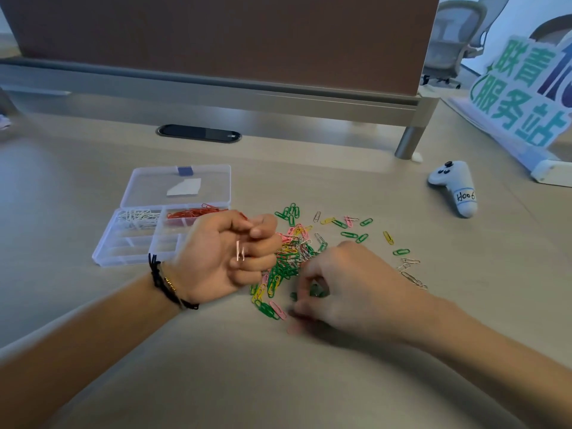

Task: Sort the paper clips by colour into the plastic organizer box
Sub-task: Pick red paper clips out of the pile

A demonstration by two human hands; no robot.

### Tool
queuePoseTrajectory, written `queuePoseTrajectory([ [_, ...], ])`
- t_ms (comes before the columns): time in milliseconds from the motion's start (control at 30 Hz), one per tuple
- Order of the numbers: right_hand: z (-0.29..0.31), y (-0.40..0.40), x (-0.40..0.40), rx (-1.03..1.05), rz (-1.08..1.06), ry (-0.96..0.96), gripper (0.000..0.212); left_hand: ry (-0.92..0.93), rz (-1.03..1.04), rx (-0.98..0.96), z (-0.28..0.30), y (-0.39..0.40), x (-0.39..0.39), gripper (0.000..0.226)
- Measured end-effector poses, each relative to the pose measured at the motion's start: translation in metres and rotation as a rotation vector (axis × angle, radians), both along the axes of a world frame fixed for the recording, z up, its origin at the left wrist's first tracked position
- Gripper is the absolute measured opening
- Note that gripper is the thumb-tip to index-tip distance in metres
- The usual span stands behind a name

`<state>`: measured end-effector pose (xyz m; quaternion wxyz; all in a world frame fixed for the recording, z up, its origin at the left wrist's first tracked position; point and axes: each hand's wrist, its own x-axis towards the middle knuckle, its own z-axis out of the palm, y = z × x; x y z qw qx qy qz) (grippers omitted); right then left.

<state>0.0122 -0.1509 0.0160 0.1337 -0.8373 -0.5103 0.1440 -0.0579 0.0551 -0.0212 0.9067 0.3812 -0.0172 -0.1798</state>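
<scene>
Paper clips (288,261) lie in a loose mixed heap on the desk (278,382), green, yellow, pink and silver tangled together, with stragglers scattered toward the right. Just left of the heap sits the plastic organizer box (139,239), its clear lid (176,185) folded back flat. Its long axis runs away from the viewer, tilted slightly right — the hinge lies crosswise between tray and lid. The far-left compartment holds white clips (139,216); the far-right compartment beside it holds red clips (193,213). The nearer compartments look empty.

The left hand (229,258) hovers between box and heap, palm turned up, its grip curled closed around a few gathered clips; a silvery one shows against the fingers and something red peeks out at the thumb. The right hand (349,289) is down on the near edge of the heap, its grip narrowed to a pinch — motion blur hides whether a clip is yet caught.

A judgement on doing this step well: pick one colour at a time, lift a clip by one end so neighbours hooked to it fall free, collect a handful in the left hand, then tip them into one compartment, low over the box so none bounce out.

A white game controller (455,187) lies well apart, at far right.
</scene>
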Motion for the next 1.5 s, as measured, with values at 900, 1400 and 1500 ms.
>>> queuePoseTrajectory([
  [900,-0.019,0.01,0.054,0.532,-0.297,1.666,0.009,0.365,0.198,0.034,0.02,-0.011,0.017,0.042],
  [1400,-0.014,0.03,0.065,0.446,-0.099,0.47,0.006,0.335,0.173,0.076,0.021,-0.009,0.029,0.047],
  [1500,-0.015,0.034,0.064,0.359,0.124,-0.009,0.008,0.382,0.194,0.057,0.02,-0.008,0.03,0.051],
])
